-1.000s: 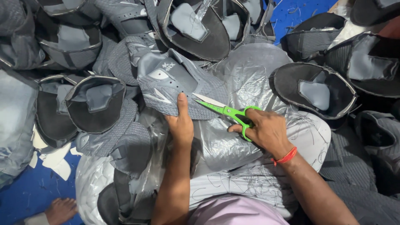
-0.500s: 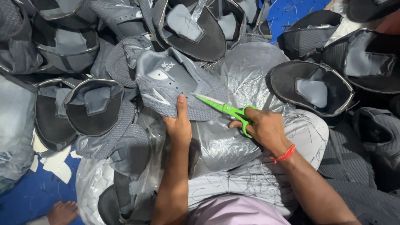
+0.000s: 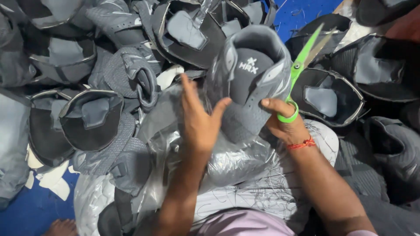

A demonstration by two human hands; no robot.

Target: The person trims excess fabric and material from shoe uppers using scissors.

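Lifted upright since a second ago, one grey shoe upper [image 3: 249, 87] now stands above the plastic-wrapped bundle [image 3: 236, 161]. Right hand [image 3: 284, 124] grips it, one pair of green scissors [image 3: 302, 65] looped on a finger; left hand [image 3: 199, 122] spreads wide beside it.

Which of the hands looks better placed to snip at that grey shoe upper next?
Probably the right hand: it carries the green-handled scissors, looped on a finger beside the grey fabric shoe upper. The left hand is open, steadying it.

- The grey shoe top [image 3: 249, 87] is soft, matt cloth.
- The scissors [image 3: 302, 65] have bright green plastic handles.
- The clear plastic sheet [image 3: 236, 161] looks shiny and crinkly.
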